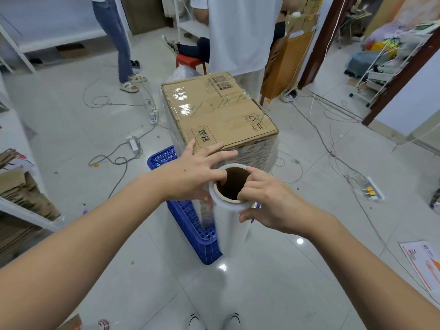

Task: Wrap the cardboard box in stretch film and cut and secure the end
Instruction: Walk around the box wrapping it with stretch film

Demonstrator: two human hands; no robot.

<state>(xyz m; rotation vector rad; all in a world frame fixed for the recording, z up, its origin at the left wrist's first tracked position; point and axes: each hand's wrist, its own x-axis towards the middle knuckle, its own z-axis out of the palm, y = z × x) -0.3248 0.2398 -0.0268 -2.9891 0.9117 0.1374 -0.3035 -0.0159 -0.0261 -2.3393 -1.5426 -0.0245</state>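
Note:
A taped cardboard box (pixel 214 110) stands on a blue plastic crate (pixel 190 222), its sides covered in clear stretch film. An upright roll of stretch film (pixel 231 220) with a brown cardboard core is held just in front of the box's near side. My right hand (pixel 269 201) grips the roll's top rim, fingers hooked into the core and thumb on the outside. My left hand (pixel 195 170) is spread with straight fingers against the near top edge of the box and the roll's rim. Film runs from the roll to the box.
Cables and power strips (pixel 153 116) trail over the tiled floor on both sides. People stand behind the box beside a red stool (pixel 190 61). Flattened cardboard (pixel 21 194) lies on shelves at left; a wire rack (pixel 390 58) is at right; papers (pixel 423 260) lie on the floor.

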